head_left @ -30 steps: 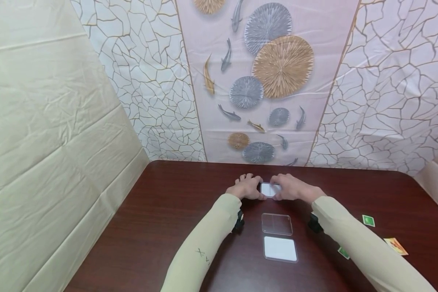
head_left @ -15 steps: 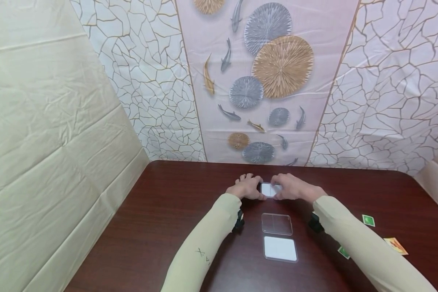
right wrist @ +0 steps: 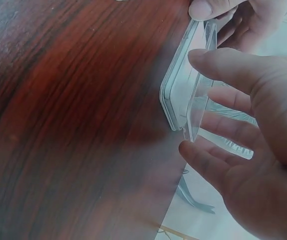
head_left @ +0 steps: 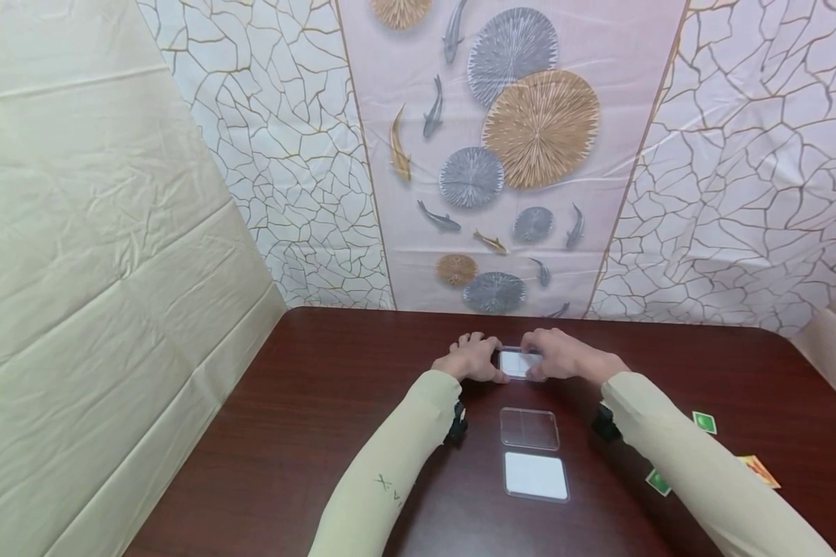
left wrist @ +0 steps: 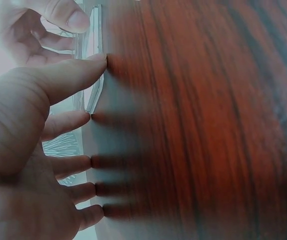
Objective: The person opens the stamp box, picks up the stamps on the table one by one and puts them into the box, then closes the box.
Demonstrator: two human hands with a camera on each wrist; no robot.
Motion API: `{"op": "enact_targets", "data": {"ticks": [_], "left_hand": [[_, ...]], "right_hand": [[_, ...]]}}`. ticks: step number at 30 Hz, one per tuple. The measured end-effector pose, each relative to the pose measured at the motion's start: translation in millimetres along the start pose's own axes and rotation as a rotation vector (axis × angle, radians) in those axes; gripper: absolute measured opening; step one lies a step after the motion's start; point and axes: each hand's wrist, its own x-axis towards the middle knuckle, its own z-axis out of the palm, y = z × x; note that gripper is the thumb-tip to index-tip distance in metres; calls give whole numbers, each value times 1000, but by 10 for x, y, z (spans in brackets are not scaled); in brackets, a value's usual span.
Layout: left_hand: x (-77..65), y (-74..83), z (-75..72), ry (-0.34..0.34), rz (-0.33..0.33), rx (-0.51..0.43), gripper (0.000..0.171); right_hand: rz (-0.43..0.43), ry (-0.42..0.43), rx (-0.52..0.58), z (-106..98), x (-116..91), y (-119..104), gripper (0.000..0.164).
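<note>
Near the back of the table, a small clear plastic case with a white insert lies between both hands. My left hand (head_left: 471, 358) holds the case's base (right wrist: 171, 97) down at its left end, thumb on the near edge and forefinger on the far edge; its other fingertips rest on the table. My right hand (head_left: 563, 355) pinches the clear lid (right wrist: 199, 102) between thumb and fingers. In the right wrist view the lid stands slightly raised from the base at the right end. Closer in lie another clear lid (head_left: 529, 429) and a white-filled case base (head_left: 536, 476).
Dark wooden table (head_left: 306, 433) below. At right lie a green card (head_left: 704, 422), a second green card (head_left: 658, 482) and an orange card (head_left: 759, 470), the latter two partly behind the right sleeve (head_left: 697, 456). A patterned cloth (head_left: 418, 286) hangs behind the table.
My right hand has shifted slightly right, and the lid in its fingers has come up a little from the base. The left hand stays in place.
</note>
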Motion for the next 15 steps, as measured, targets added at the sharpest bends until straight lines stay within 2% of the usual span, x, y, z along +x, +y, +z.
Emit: {"op": "enact_targets", "data": {"ticks": [15], "left_hand": [[-30,22,-17,-15,-15,-24,63]], "right_hand": [[-4,59,-31,-56,22,47,33]]}}
